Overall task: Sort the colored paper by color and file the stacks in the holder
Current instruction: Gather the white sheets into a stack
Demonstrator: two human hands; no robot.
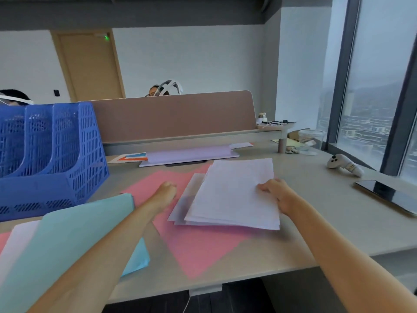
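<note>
Right fingers (265,187) curled over the right edge of the pale stack (232,195), clamped on it; right hand (276,195) at mid-edge. Left hand (165,193) sat knuckles-up on the pink paper (198,247), just beside the stack's left edge. Its fingers were tucked under, and I couldn't tell if they pinched anything.

The stack lay on top of the pink paper at the desk (316,222) centre, between the two hands. Its long axis ran away from the person, far end leaning a bit right. Lower sheets fanned out to the left, so it wasn't squared.

Key relation: the blue holder (52,159) stood well to the left of the stack, at the far-left side of the desk, with its slots opening upward. The left hand was nearer to it, but the right hand had the grip. Likely the stack needs squaring, then carrying leftward across the pink paper and standing on edge to drop in.

Counts:
- Holder: one, three slots in view, nothing visible filed in them.
- Pale stack: one, several sheets, number unreadable.
- Pink paper: one patch in the centre, sheet count unclear.
- Teal pile (74,236): one, lower left, in front of the holder.
- Light-blue sheet (137,258): one edge showing under the teal.
- Pale sheet (20,242): one, far left.
</note>
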